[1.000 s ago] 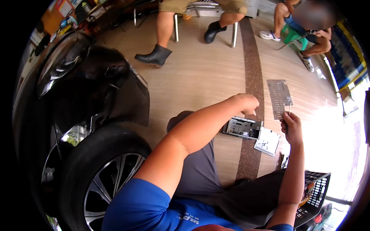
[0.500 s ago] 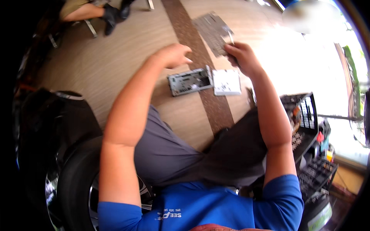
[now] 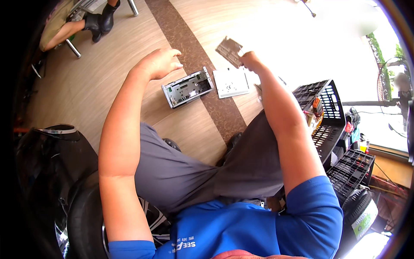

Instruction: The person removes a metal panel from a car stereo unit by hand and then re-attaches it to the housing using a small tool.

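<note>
My left hand (image 3: 160, 64) hovers with fingers apart and bent, empty, just above and left of an open silver electronic chassis (image 3: 186, 88) on the floor, its insides showing. My right hand (image 3: 253, 61) grips the near corner of a perforated metal plate (image 3: 227, 49) beyond the chassis, low over the floor. A slim pale piece (image 3: 240, 50) shows by its fingers, too small to identify. Beside the chassis lies a flat white metal panel (image 3: 228, 83) with small dark holes or bits on it, below my right hand.
Black car bodywork (image 3: 51, 164) and a wheel (image 3: 84, 211) are at my left. Black plastic crates (image 3: 334, 108) holding assorted items stand at my right. A co-worker's booted feet (image 3: 105, 21) are by metal chair legs (image 3: 73, 48). Bright glare covers the floor at upper right.
The view has swung down and round, showing more of my lap and the crates. My right hand has lowered the metal plate toward the floor; my left hand still hovers near the chassis.
</note>
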